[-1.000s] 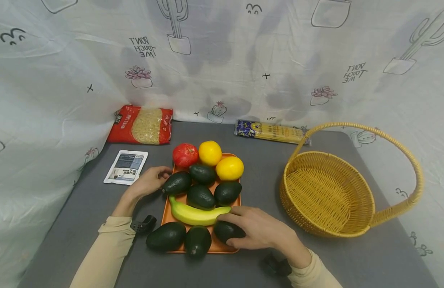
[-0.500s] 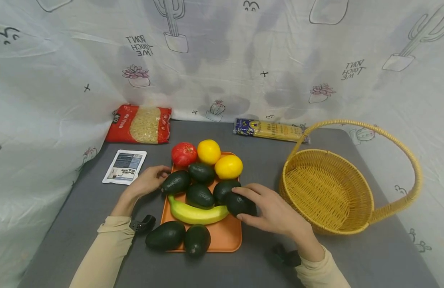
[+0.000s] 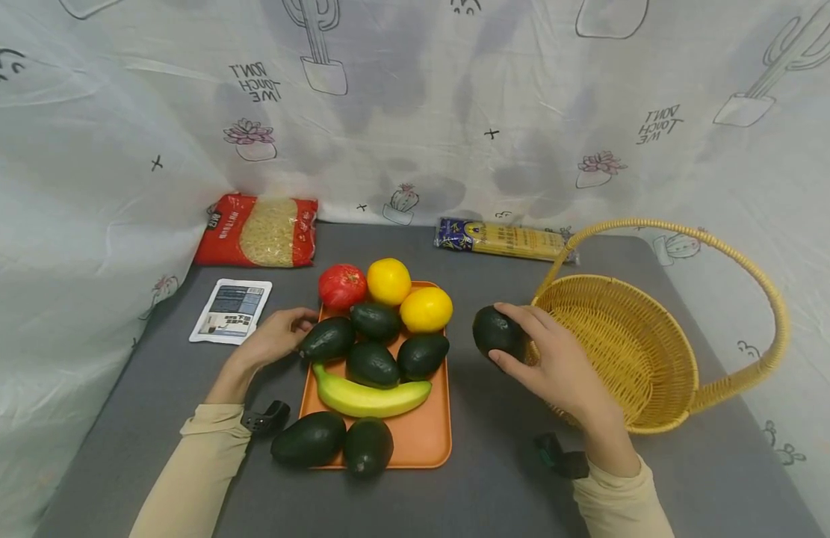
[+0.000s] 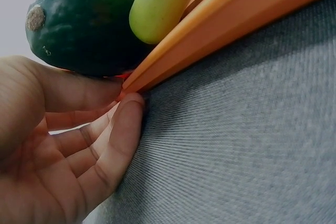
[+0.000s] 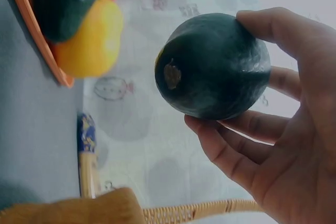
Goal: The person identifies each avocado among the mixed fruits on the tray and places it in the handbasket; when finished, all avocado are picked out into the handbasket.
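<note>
Holding an avocado (image 3: pixel 498 334) up in the right hand (image 3: pixel 559 359), pinching it between thumb and fingertips, lifting it off the table (image 3: pixel 495 493) between the tray (image 3: pixel 415 437) and the basket (image 3: pixel 623 344), much nearer the basket. Pointing its stem end straight at the right wrist cam, lol. Pinching the tray's left rim with the left hand (image 3: pixel 276 338), with thumb and fingertips close together there, just beside another avocado (image 3: pixel 329 340). Counting five other avocados (image 3: pixel 373 365) on the tray: three behind the banana (image 3: pixel 370 398), two along the near edge, sticking out over it a bit. Also seeing a pomegranate (image 3: pixel 342 287) and two lemons (image 3: pixel 426 310) bunched at the far end. Spotting a white pouch (image 3: pixel 231 311) just past the left hand, a red pasta bag (image 3: pixel 256 232) behind that, and a spaghetti pack (image 3: pixel 502 239) at the back, running partly behind the basket's handle. Getting a cactus-print curtain (image 3: pixel 415 112) as the backdrop.
</note>
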The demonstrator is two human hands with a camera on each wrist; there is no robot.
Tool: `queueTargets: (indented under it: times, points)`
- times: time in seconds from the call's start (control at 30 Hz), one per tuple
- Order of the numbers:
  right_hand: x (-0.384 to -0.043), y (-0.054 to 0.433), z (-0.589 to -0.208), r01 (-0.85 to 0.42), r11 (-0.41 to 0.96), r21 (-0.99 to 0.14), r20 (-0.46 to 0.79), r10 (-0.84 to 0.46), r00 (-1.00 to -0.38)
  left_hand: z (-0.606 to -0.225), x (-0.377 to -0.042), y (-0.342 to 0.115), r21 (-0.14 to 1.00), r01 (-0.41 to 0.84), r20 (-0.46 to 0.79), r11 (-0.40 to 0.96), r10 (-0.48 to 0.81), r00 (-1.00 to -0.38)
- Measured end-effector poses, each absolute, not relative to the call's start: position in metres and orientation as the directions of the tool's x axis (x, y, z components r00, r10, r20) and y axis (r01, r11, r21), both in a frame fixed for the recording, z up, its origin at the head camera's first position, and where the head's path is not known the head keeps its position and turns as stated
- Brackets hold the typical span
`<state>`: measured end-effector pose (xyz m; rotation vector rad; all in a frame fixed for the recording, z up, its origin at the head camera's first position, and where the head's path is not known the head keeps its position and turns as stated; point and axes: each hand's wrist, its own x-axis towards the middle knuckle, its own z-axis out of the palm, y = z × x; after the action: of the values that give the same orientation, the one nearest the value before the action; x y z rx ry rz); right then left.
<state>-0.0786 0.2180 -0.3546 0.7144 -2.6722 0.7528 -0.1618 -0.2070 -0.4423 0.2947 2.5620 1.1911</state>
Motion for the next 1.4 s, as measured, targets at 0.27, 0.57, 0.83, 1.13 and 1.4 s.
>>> queueTargets:
  times: [0.27, 0.57, 0.83, 1.13, 1.4]
  points:
    - [-0.081, 0.235, -0.346, -0.378, 0.819, -0.432, 0.339, -0.241, -0.909, -0.441, -0.163, -0.208, 0.766, 0.059, -0.188, 0.64, 0.312, -0.931]
    - [-0.091, 0.257, -0.349, -0.28, 0.85, -0.446, 0.34, -0.129, -0.932, -0.443, -0.163, -0.21, 0.76, 0.055, -0.195, 0.647, 0.308, -0.931]
    - [-0.093, 0.271, -0.349, -0.151, 0.89, -0.43, 0.222, -0.058, -0.973, -0.445, -0.163, -0.21, 0.76, 0.039, -0.206, 0.649, 0.297, -0.932]
    - [-0.099, 0.28, -0.356, -0.063, 0.937, -0.343, -0.003, -0.068, -0.998, -0.443, -0.163, -0.209, 0.763, 0.055, -0.195, 0.644, 0.311, -0.93]
    - [-0.104, 0.28, -0.368, -0.112, 0.942, -0.317, -0.04, -0.132, -0.99, -0.442, -0.163, -0.207, 0.762, 0.057, -0.19, 0.645, 0.308, -0.932]
